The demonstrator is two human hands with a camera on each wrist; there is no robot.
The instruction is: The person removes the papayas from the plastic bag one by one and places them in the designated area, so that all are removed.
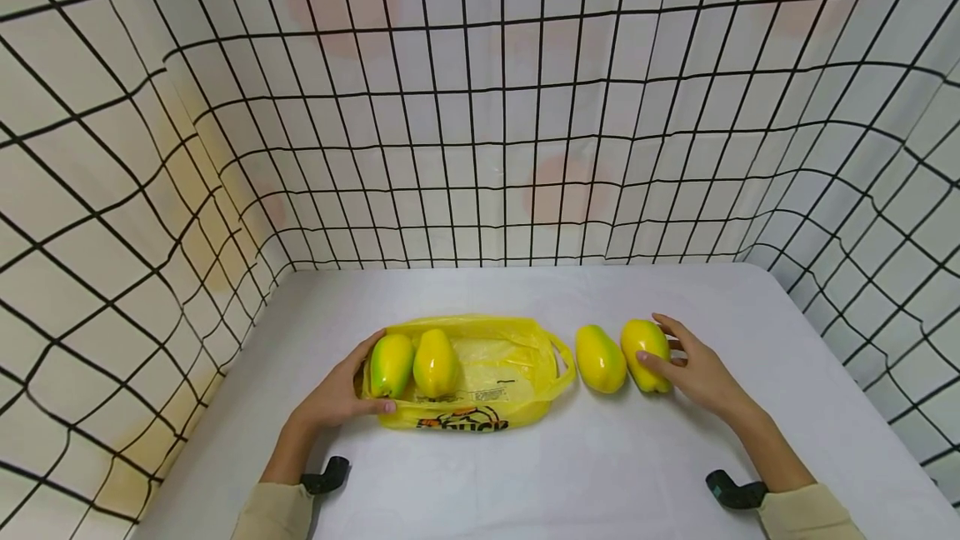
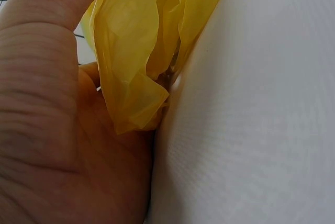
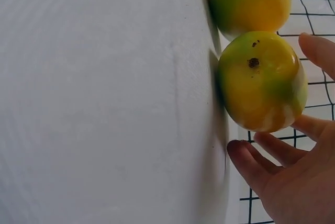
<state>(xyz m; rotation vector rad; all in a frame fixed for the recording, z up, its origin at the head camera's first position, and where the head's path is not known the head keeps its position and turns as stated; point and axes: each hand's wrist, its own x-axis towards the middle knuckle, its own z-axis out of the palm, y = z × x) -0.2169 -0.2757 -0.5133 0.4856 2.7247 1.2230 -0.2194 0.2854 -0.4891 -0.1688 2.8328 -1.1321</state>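
1. The left hand (image 1: 341, 390) gripped the left end of the yellow plastic bag (image 1: 517, 357); two mango-like fruits (image 1: 436, 363) lay inside.
2. The right hand (image 1: 701, 373) spread wide around the rightmost fruit (image 1: 645, 340) — I couldn't tell how firmly.
3. Between that and the bag's handle (image 1: 572, 369) sat another fruit (image 1: 600, 359).
4. Black netting (image 1: 504, 142) flanked the white table (image 1: 600, 473).

Both forearms (image 1: 772, 450) reach in from the near side of the yellow bag (image 1: 501, 357), the left hand (image 1: 339, 390) gripping its left end, the right hand (image 1: 699, 372) loosely spread beyond its right end.
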